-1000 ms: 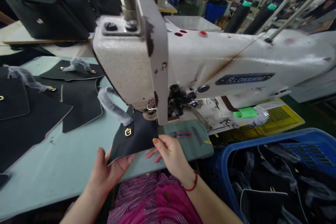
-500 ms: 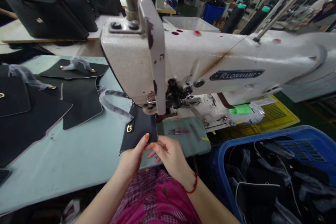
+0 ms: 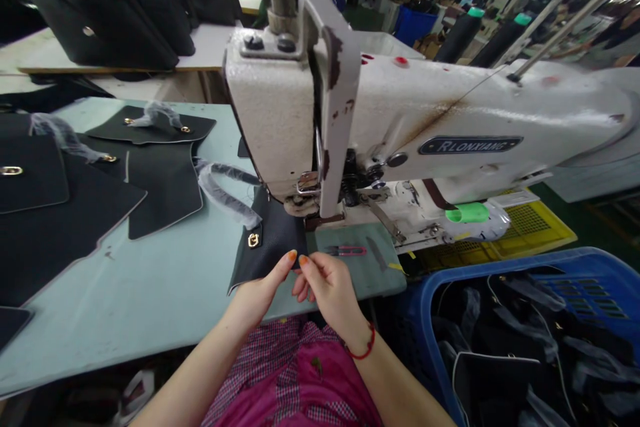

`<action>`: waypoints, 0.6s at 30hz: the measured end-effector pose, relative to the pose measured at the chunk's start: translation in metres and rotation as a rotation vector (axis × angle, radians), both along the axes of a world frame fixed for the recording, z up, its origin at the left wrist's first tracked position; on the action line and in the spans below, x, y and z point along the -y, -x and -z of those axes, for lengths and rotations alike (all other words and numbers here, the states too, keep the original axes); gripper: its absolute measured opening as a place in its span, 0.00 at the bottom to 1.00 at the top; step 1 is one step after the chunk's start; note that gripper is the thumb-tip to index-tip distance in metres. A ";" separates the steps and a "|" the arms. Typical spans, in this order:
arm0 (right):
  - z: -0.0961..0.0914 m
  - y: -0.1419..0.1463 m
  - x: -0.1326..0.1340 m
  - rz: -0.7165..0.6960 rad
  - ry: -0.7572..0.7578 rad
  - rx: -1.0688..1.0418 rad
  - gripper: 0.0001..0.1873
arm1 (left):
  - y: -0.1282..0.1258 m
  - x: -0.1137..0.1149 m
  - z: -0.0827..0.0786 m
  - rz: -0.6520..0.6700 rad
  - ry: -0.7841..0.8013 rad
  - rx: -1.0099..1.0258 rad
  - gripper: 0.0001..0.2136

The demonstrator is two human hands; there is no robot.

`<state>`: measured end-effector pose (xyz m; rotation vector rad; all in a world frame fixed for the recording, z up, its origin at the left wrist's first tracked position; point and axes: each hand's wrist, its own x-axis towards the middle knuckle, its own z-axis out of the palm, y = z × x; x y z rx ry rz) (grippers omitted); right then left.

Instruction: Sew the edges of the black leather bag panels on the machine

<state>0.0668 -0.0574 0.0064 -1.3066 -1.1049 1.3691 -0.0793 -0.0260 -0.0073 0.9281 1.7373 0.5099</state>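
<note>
Having moved rightward, the left hand (image 3: 259, 298) is joining the right hand (image 3: 330, 285) near the front edge of the table (image 3: 165, 280), both pinching the black panel (image 3: 279, 237) stretching away beneath the sewing machine (image 3: 400, 103).

The bag panel (image 3: 275, 237) was black, its metal fitting (image 3: 253, 239) gold, the bench (image 3: 170, 287) pale blue-green. The sewing machine (image 3: 270, 107) was off-white with a rusty brown streak (image 3: 433, 121). The snips (image 3: 354, 251) showed pink, the basket (image 3: 500, 263) blue, the crate (image 3: 540, 219) yellow, the thread cones (image 3: 457, 39) black with green tops, the bracelet (image 3: 371, 340) red, the apron (image 3: 335, 377) magenta, the checked cloth (image 3: 245, 360) dark and pink.
</note>
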 end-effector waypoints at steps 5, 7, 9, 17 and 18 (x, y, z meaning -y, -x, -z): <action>0.003 -0.004 -0.001 0.046 -0.003 0.027 0.21 | -0.003 0.002 -0.004 -0.023 0.122 0.022 0.30; 0.003 -0.006 -0.002 0.044 0.012 0.030 0.21 | -0.007 0.003 -0.008 -0.071 0.123 0.099 0.27; 0.002 -0.007 -0.003 0.040 0.015 0.033 0.22 | -0.011 0.005 -0.009 -0.102 0.124 0.160 0.24; -0.001 -0.008 -0.012 0.036 0.016 0.025 0.21 | -0.015 -0.002 0.013 -0.170 0.073 0.293 0.24; -0.001 -0.008 -0.015 0.030 0.012 0.021 0.21 | -0.015 -0.005 0.015 -0.168 0.051 0.329 0.24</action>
